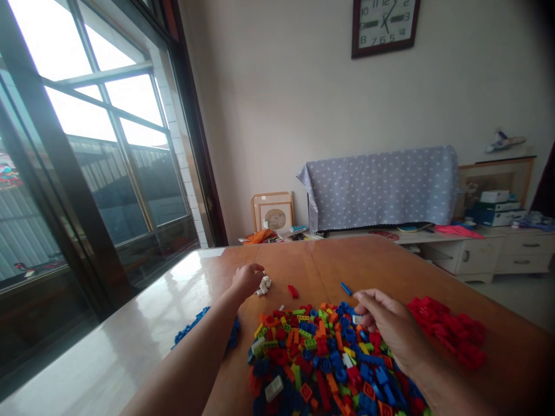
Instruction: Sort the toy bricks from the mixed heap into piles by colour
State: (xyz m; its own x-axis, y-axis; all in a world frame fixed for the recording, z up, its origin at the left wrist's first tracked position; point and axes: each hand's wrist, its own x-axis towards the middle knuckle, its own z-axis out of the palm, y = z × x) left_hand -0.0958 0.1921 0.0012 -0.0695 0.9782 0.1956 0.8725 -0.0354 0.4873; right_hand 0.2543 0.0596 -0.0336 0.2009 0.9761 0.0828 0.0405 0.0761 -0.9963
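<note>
Leftward, a white brick [356,319] juts from the right hand [382,312] (roughly crosswise).

the bricks [336,359] look plastic, the table [355,260] glossy wood.

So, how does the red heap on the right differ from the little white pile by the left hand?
The red heap is far bigger; the white pile is only a small cluster. The red heap lies right of the mixed bricks; the white pile lies beyond them, close to the left hand. Both rest on the brown tabletop.
</note>
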